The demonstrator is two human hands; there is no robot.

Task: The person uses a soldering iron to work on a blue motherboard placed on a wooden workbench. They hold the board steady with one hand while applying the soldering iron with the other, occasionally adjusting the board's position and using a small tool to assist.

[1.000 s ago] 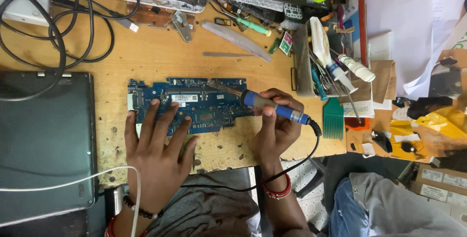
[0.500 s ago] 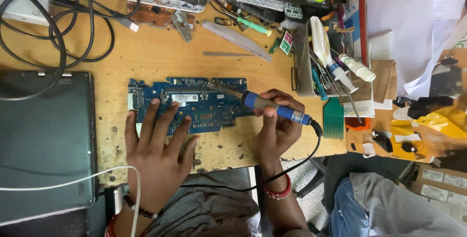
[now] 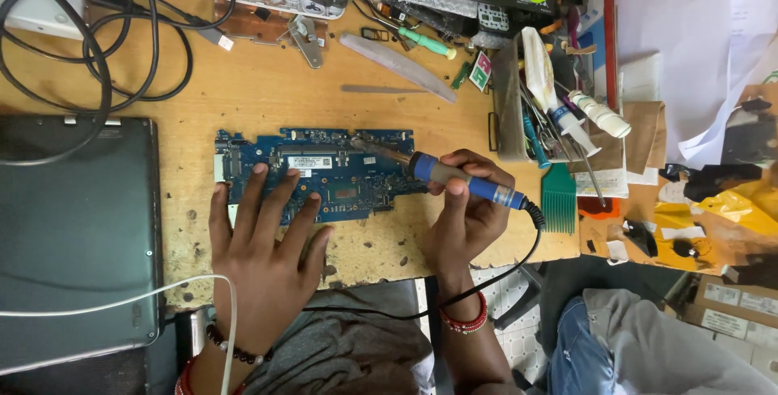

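overhead view of a worn wooden tabletop [image 3: 267, 91]. the left hand [image 3: 263, 253] lies flat with fingers spread, fingertips pressing the lower edge of a blue circuit board [image 3: 324, 172] and gripping nothing. the right hand [image 3: 470, 221] is clamped around the blue handle of a soldering iron [image 3: 454, 180], whose metal tip points left and appears to rest near the board's upper middle; actual contact cannot be confirmed.

risks, as judged: the left fingertips sit close to the hot tip, so a slip of the iron could burn them; a shift of the unfixed board could smear solder across neighbouring parts; the black cord [image 3: 486, 281] trails off the tabletop edge under the wrist and could snag, tugging the tip off its mark.

the board is long, narrow and dark blue, densely populated with small components, a dark square chip [image 3: 350, 195] near its middle and a white label [image 3: 310, 162] above. it lies flat at the tabletop's centre, between a closed dark laptop [image 3: 77, 233] on the left and a tool tray [image 3: 515, 103] on the right.
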